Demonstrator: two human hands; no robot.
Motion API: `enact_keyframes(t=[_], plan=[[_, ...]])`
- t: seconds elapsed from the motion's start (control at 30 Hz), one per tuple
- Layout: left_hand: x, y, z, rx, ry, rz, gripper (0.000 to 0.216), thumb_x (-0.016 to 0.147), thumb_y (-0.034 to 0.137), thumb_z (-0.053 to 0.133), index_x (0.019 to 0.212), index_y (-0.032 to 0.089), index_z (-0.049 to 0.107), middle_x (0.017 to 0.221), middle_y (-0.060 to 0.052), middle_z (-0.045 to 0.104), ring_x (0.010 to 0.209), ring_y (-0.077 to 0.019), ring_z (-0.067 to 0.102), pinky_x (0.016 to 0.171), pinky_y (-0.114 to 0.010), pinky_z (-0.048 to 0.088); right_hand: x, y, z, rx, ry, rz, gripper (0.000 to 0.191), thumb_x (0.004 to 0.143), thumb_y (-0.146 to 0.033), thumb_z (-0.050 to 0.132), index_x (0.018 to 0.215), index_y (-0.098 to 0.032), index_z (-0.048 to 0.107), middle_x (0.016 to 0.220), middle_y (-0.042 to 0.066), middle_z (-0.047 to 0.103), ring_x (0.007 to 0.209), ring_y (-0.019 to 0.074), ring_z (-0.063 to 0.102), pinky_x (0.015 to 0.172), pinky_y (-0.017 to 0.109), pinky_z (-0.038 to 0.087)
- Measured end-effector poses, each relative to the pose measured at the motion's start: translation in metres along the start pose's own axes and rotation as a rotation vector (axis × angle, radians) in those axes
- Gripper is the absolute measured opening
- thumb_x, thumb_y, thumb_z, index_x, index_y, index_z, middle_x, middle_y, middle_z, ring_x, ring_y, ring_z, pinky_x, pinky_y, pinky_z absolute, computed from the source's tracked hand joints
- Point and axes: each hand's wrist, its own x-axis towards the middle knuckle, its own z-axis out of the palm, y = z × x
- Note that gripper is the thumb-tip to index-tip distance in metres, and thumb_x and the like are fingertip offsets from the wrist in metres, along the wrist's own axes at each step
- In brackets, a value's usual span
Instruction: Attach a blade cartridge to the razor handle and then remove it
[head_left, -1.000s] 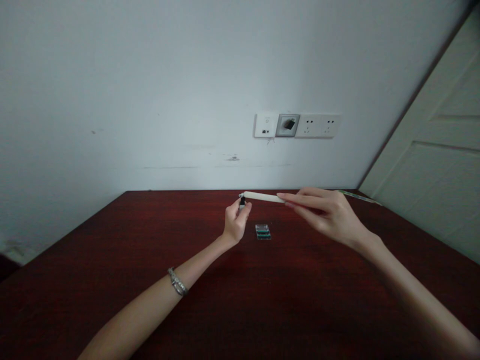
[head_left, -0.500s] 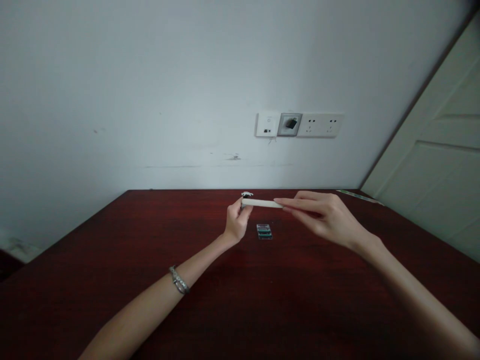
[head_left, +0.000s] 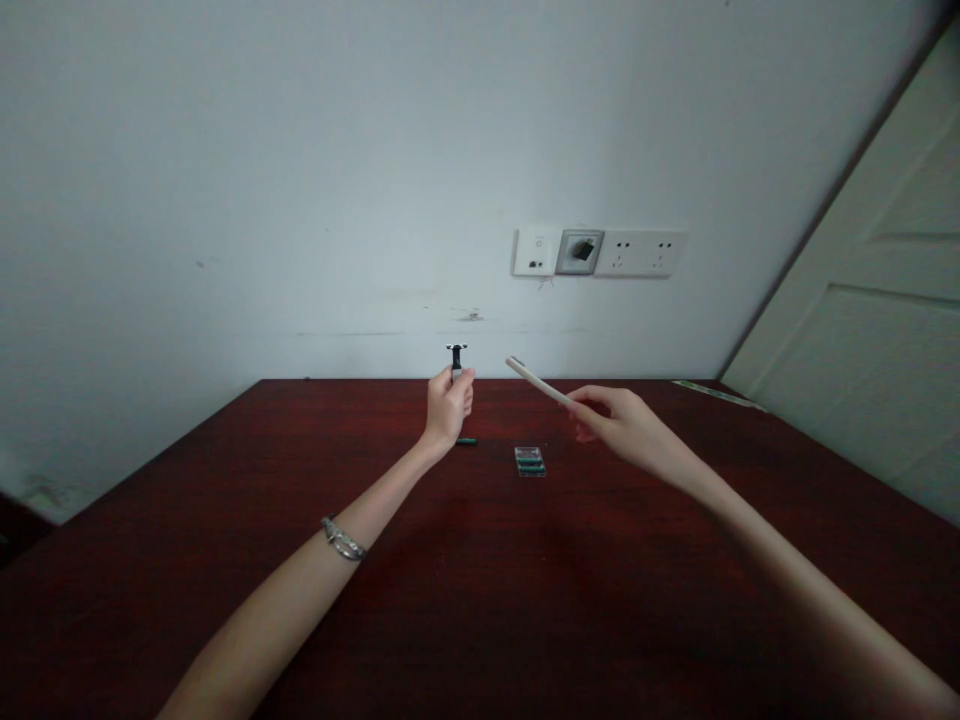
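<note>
My left hand [head_left: 448, 405] is raised above the far part of the table, thumb and fingers closed on a small T-shaped piece [head_left: 456, 358] with a black stem and a pale crossbar on top. In my right hand [head_left: 619, 420] a slim white bar-like object [head_left: 538, 380] is pinched by its right end. Its free end tilts up to the left, with small dark marks there. The two held things are apart. Between the hands, a small clear case [head_left: 530, 462] with green strips inside lies on the table. A short green stick-shaped item [head_left: 466, 441] lies behind my left hand, partly covered by it.
The dark red wooden table [head_left: 480, 620] meets a pale wall [head_left: 360, 200] at its far edge. Wall sockets [head_left: 641, 254] and a black plug [head_left: 583, 249] are above it. A thin flat strip [head_left: 720, 394] lies at the far right, near a panelled door [head_left: 892, 300].
My left hand has moved left and up with the T-shaped piece, away from the white object. That object now tilts upward in my right hand, and the green item has come into view.
</note>
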Motion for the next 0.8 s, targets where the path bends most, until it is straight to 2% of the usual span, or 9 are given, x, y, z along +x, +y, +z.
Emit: enact_keyframes(t=[0.13, 0.43, 0.6, 0.8], plan=[[-0.001, 0.003, -0.002, -0.012, 0.002, 0.012, 0.031, 0.071, 0.032, 0.060, 0.061, 0.019, 0.034, 0.043, 0.010, 0.028, 0.034, -0.0026, 0.023, 0.034, -0.016, 0.015, -0.001, 0.007, 0.014, -0.029, -0.050, 0.033, 0.026, 0.082, -0.031, 0.048, 0.084, -0.013, 0.066, 0.066, 0.005, 0.066, 0.057, 0.0157, 0.061, 0.056, 0.026, 0.044], [0.000, 0.007, -0.007, -0.025, -0.005, 0.011, 0.032, 0.070, 0.033, 0.061, 0.062, 0.019, 0.035, 0.044, 0.010, 0.028, 0.034, -0.0022, 0.023, 0.034, -0.015, 0.015, -0.036, 0.010, 0.054, -0.294, -0.021, -0.177, 0.029, 0.086, -0.023, 0.043, 0.098, -0.018, 0.069, 0.073, 0.006, 0.061, 0.063, 0.0154, 0.058, 0.060, 0.025, 0.042], [-0.005, 0.009, -0.005, -0.036, -0.012, -0.006, 0.030, 0.070, 0.033, 0.062, 0.063, 0.019, 0.037, 0.044, 0.010, 0.029, 0.034, -0.0024, 0.024, 0.034, -0.015, 0.015, -0.059, -0.002, 0.083, -0.554, -0.109, -0.082, 0.033, 0.088, -0.017, 0.038, 0.109, -0.021, 0.063, 0.088, 0.009, 0.060, 0.071, 0.0172, 0.062, 0.064, 0.026, 0.043], [-0.009, 0.011, -0.005, -0.022, -0.012, -0.006, 0.029, 0.070, 0.032, 0.061, 0.062, 0.019, 0.037, 0.044, 0.010, 0.030, 0.034, -0.0022, 0.024, 0.033, -0.015, 0.015, -0.064, -0.023, 0.095, -0.785, -0.187, -0.025, 0.034, 0.089, -0.020, 0.035, 0.115, -0.023, 0.057, 0.099, 0.012, 0.059, 0.076, 0.0226, 0.064, 0.059, 0.029, 0.045]])
